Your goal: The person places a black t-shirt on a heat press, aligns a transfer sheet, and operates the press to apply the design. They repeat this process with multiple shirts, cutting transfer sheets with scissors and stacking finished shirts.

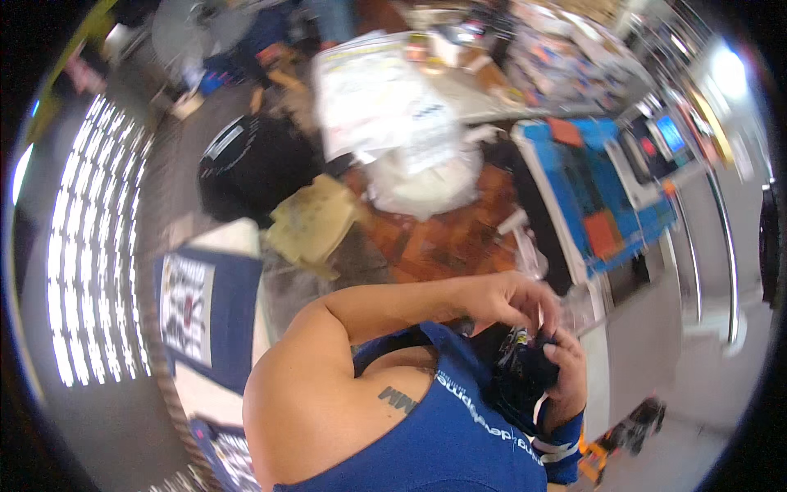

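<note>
Reddish-brown surface borders a white bag (contents unclear); fingers pinch black fabric.

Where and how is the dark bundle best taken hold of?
In this view, probably the upper edge of the dark bundle, pinched by the left hand from above and the right hand from the right: it looks soft, its bulk lying below.
</note>
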`<state>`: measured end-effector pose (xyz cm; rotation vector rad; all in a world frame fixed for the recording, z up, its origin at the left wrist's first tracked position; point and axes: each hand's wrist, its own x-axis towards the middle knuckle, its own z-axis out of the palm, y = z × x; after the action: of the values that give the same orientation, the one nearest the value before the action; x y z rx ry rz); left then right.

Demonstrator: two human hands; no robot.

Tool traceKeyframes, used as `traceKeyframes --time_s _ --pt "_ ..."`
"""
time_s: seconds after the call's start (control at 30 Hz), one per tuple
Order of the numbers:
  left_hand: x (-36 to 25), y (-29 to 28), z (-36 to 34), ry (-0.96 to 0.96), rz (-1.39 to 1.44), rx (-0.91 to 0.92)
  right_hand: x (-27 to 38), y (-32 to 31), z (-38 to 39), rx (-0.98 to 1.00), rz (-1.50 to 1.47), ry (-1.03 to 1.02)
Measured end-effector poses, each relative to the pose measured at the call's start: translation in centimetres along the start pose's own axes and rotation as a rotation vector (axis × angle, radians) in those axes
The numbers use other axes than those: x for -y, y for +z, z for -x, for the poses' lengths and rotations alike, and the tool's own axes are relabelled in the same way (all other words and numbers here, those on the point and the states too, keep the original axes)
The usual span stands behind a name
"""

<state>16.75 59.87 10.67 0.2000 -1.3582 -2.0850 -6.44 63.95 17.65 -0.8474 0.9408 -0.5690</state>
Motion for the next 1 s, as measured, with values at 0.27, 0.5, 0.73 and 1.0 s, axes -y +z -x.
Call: traceKeyframes --time_s 0.27,0.5,0.73,1.0 --pt "8.5 -5.0 11.3 0.038 -1.175 -0.406 2.2 6.9 -1.3 0.388 1.115 -0.238" --pt "6.0 -6.4 15.0 -0.646 -1.089 -0.007 3.2 3.5 5.7 -0.336 1.061 -0.574" --pt "21.4 0.1 6.2 -0.793 -0.203 0.22 -2.0 -0.8 15.5 -0.735 1.02 -0.636" --pt "31.0 2.7 -4.2 -0.857 0.011 0.808 -5.4 -5.6 23.2 -1.068 0.689 -0.638"
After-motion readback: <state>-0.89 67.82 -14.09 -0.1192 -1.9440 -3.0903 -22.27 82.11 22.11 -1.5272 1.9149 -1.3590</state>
